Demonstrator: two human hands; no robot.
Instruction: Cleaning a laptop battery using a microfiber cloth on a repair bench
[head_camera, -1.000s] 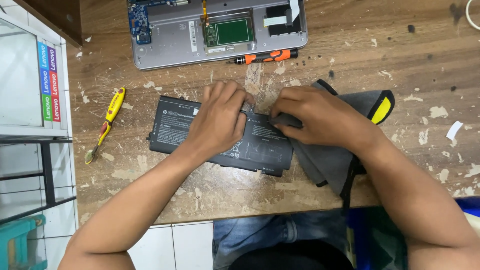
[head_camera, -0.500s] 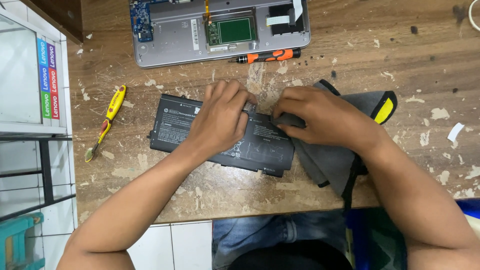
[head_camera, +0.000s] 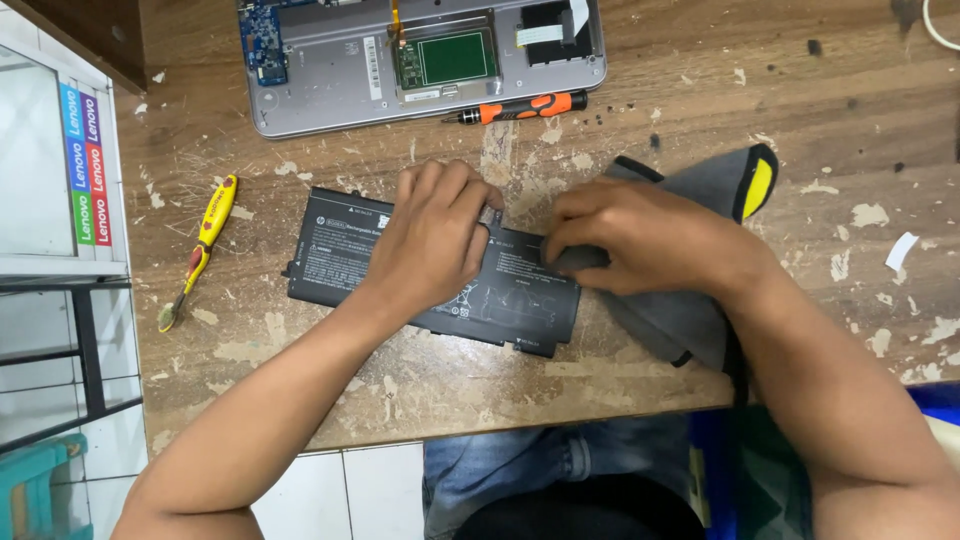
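On the wooden bench (head_camera: 400, 390), the black laptop battery (head_camera: 340, 250) lies flat, already out of the opened laptop (head_camera: 330, 80) beyond. Left hand (head_camera: 432, 240) presses it, fingers together; right hand (head_camera: 640, 240) clamps a grey cloth (head_camera: 690, 190) against its right end.

flat black battery pack (head_camera: 340, 252) lies lengthwise beside a crumpled grey cloth (head_camera: 690, 200).

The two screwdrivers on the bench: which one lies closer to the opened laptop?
The orange-and-black screwdriver, lying right along the laptop's front edge. The yellow-and-red one sits far off, left of the black battery.
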